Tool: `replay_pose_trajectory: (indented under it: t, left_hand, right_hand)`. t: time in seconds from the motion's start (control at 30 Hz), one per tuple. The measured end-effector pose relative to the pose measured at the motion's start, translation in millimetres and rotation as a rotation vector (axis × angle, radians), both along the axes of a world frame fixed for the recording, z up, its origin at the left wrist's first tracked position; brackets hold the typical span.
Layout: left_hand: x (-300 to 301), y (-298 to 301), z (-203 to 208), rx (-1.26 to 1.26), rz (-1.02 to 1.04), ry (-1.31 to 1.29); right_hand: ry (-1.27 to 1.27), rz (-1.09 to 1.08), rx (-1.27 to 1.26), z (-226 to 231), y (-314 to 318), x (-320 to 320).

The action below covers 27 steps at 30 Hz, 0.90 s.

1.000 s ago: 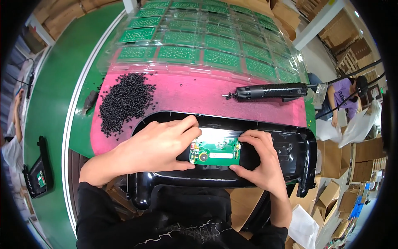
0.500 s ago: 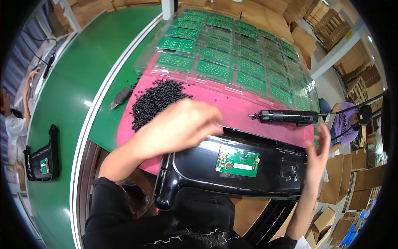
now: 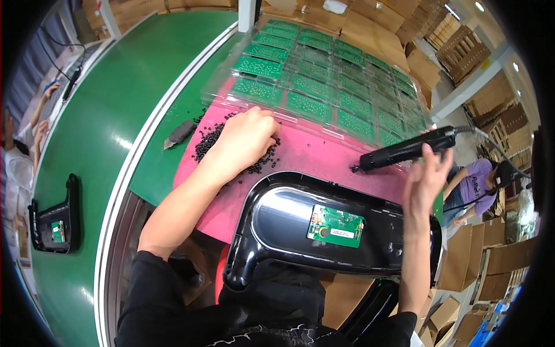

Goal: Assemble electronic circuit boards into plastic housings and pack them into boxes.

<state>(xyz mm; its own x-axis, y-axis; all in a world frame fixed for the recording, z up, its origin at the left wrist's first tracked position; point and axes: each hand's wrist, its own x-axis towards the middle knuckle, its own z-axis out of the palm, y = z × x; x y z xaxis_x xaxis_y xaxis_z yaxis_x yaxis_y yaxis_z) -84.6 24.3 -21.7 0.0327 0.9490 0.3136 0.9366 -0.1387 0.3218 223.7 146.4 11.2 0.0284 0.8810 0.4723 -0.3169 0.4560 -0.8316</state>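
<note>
My left hand (image 3: 248,139) rests on the pile of small black screws (image 3: 209,142), fingers curled down and closed; its fingertips and whatever they hold are hidden. My right hand (image 3: 426,180) has its fingers at the rear of a black electric screwdriver (image 3: 404,151). The screwdriver is tilted, its rear raised and its tip low over the pink mat near a few loose screws. In front of me lies a glossy black plastic housing (image 3: 283,217), with a green circuit board (image 3: 337,226) set in its hollow. My right forearm crosses over the housing's right end.
Clear trays of green circuit boards (image 3: 312,87) stand behind the pink mat (image 3: 312,151). A dark grey lump (image 3: 180,134) lies left of the mat. Another black housing (image 3: 56,222) sits on the green belt (image 3: 115,136). Other people work at far left and right.
My left hand has moved from above the housing to the screw pile. My right hand has left the housing's right end for the screwdriver, whose rear has come up.
</note>
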Motion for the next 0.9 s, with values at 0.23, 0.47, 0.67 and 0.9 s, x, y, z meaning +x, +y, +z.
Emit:
replay_pose_trajectory:
  t: [0.23, 0.47, 0.67, 0.9]
  left_hand:
    - [-1, 2, -4, 0.064, 0.007, 0.022]
    - [1, -4, 5, 0.032, -0.01, -0.056]
    - [3, -5, -2, 0.013, -0.007, 0.075]
    - [37, -9, 26, 0.101, -0.1, -0.38]
  right_hand:
    - [0.179, 0.376, -0.19, 15, -28, -12]
    - [0.319, 0.419, 0.006, 49, -82, -4]
    - [0.345, 0.481, 0.06, 54, -107, -1]
    - [0.314, 0.465, 0.197, 67, -132, 0]
